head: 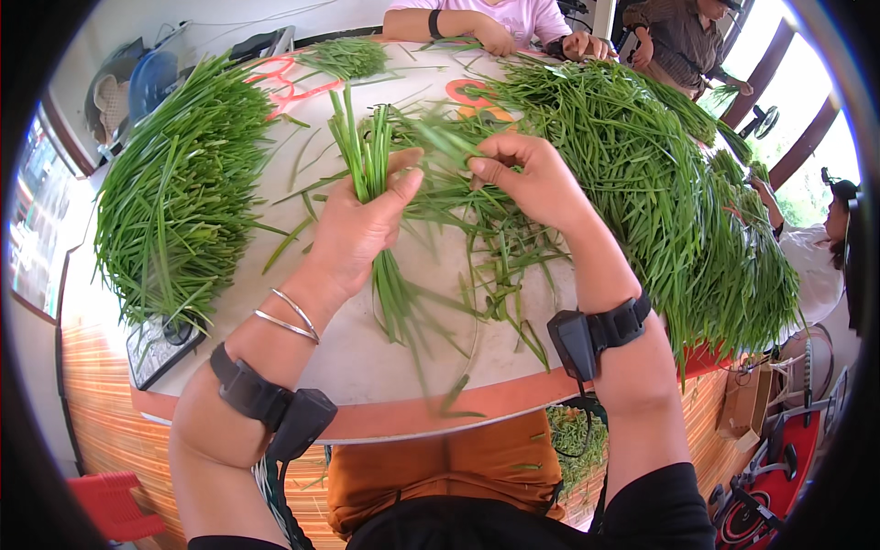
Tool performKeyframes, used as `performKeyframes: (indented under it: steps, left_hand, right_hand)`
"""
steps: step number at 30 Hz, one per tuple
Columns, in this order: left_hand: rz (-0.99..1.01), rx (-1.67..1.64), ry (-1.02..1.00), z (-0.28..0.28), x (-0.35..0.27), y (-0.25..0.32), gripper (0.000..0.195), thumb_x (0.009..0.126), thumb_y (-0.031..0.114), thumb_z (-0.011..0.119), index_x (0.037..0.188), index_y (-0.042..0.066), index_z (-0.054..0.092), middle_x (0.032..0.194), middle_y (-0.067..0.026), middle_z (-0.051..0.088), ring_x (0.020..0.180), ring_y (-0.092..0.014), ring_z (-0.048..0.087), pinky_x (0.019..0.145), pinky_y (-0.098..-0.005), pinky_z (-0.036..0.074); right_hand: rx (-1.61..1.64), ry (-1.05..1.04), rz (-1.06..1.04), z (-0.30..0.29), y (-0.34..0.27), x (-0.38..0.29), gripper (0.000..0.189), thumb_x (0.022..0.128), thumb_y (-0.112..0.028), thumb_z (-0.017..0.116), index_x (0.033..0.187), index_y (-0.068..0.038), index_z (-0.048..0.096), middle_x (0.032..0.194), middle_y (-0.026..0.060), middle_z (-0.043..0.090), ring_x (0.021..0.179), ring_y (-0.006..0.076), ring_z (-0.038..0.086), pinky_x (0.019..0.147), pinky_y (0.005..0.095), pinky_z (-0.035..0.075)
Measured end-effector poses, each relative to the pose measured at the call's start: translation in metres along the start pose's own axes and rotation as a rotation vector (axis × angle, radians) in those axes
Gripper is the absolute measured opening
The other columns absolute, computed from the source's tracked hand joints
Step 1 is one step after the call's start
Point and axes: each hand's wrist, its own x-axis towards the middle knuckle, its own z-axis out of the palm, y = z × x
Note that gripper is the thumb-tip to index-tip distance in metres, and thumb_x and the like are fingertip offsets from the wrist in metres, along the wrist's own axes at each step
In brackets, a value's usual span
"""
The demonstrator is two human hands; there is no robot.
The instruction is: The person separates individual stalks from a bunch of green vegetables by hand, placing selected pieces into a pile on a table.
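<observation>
My left hand (364, 213) grips a small bunch of green garlic chives (371, 148) above the table, its cut stalks pointing away from me and its leaves hanging toward me. To the right, my right hand (526, 175) pinches a few blurred green blades (447, 143) between thumb and fingers. Under and beside that hand, loose leaf scraps (509, 258) are strewn over the tabletop. A tall heap of chives (185, 185) with stalk ends turned inward lies at the left. Along the right side stretches a larger pile of chives (660, 185).
A phone-like flat device (155, 354) rests at the table's left corner. Across the table (330, 405), a person in pink (529, 20) has hands near a small chive pile (347, 56). Other people stand at the far right and sit at the right. A red stool (117, 505) is at lower left.
</observation>
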Motion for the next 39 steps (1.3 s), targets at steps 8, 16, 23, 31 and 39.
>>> performKeyframes:
  steps: [8,16,23,31,39]
  left_hand:
    - [0.111,0.158,0.044,-0.001,-0.002,-0.001,0.032,0.085,0.027,0.061,0.109,0.006,0.060,0.059,0.0097,0.037,0.048,-0.002,0.030,0.043,-0.0188,0.021]
    - [0.187,-0.084,0.099,-0.001,0.000,0.000,0.037,0.088,0.030,0.056,0.116,0.006,0.055,0.063,0.0082,0.041,0.047,0.000,0.028,0.043,-0.0178,0.020]
    - [0.214,-0.102,0.088,-0.005,0.002,0.000,0.041,0.088,0.032,0.057,0.119,0.006,0.052,0.064,0.0082,0.042,0.048,-0.001,0.028,0.043,-0.0177,0.020]
    - [0.099,-0.028,-0.074,-0.002,-0.001,0.000,0.039,0.089,0.036,0.052,0.112,0.004,0.056,0.059,0.0095,0.031,0.048,-0.002,0.026,0.043,-0.0189,0.021]
    - [0.200,-0.140,0.225,-0.020,0.013,-0.003,0.037,0.089,0.037,0.050,0.105,0.004,0.055,0.071,0.0041,0.037,0.060,-0.005,0.034,0.047,-0.0175,0.028]
  right_hand:
    - [0.057,-0.181,0.046,0.023,-0.019,-0.003,0.016,0.088,-0.015,0.054,0.082,-0.001,0.058,0.069,-0.0012,0.055,0.061,0.0053,0.049,0.057,0.0202,0.041]
    - [0.215,-0.157,0.065,0.016,-0.010,-0.003,0.015,0.087,-0.013,0.054,0.084,0.001,0.057,0.069,0.0007,0.058,0.061,0.0057,0.049,0.056,0.0218,0.041]
    - [0.148,-0.198,0.164,0.009,-0.014,-0.003,0.016,0.089,-0.014,0.052,0.081,-0.001,0.056,0.068,-0.0019,0.054,0.058,0.0043,0.049,0.056,0.0200,0.042]
    - [0.073,-0.294,0.087,0.012,-0.020,-0.006,0.018,0.091,-0.018,0.049,0.084,-0.003,0.058,0.062,-0.0026,0.051,0.056,0.0033,0.045,0.050,0.0200,0.037]
    - [0.188,-0.261,0.295,-0.038,0.003,-0.005,0.027,0.093,-0.027,0.046,0.085,-0.003,0.058,0.056,-0.0053,0.042,0.047,0.0032,0.033,0.044,0.0182,0.026]
